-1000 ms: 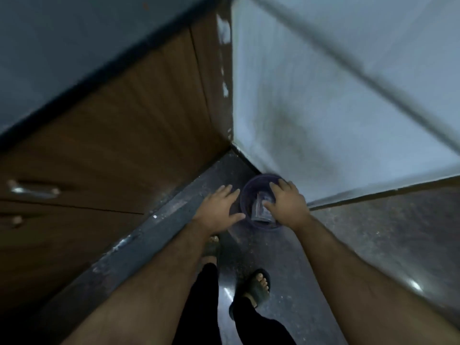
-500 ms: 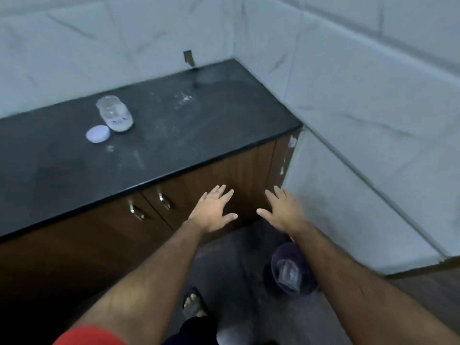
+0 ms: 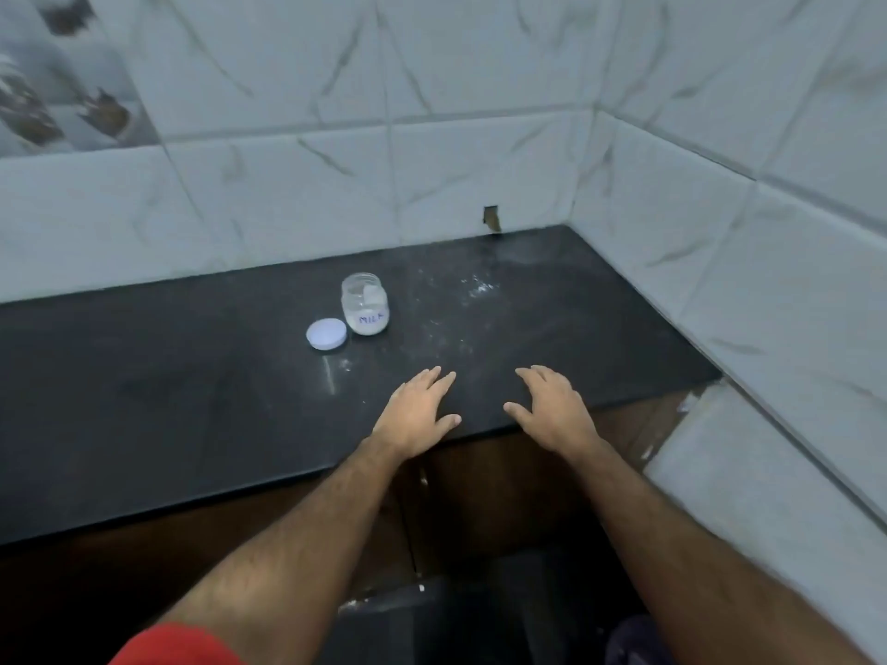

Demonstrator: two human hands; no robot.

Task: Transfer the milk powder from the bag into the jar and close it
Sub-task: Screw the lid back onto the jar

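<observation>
Black counter (image 3: 144,400): clear jar (image 3: 365,304) part-filled, white powder; lid (image 3: 326,334) beside.

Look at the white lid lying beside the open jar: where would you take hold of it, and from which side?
Grip the white lid by its round rim, fingertips on opposite edges, coming from above. It lies flat on the black counter, so only the rim gives purchase. The jar stands close on its right, so the left hand probably has the clearer approach.

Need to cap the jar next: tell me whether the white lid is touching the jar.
Apart. The head view shows a thin strip of dark counter between the lid and the jar.
</observation>
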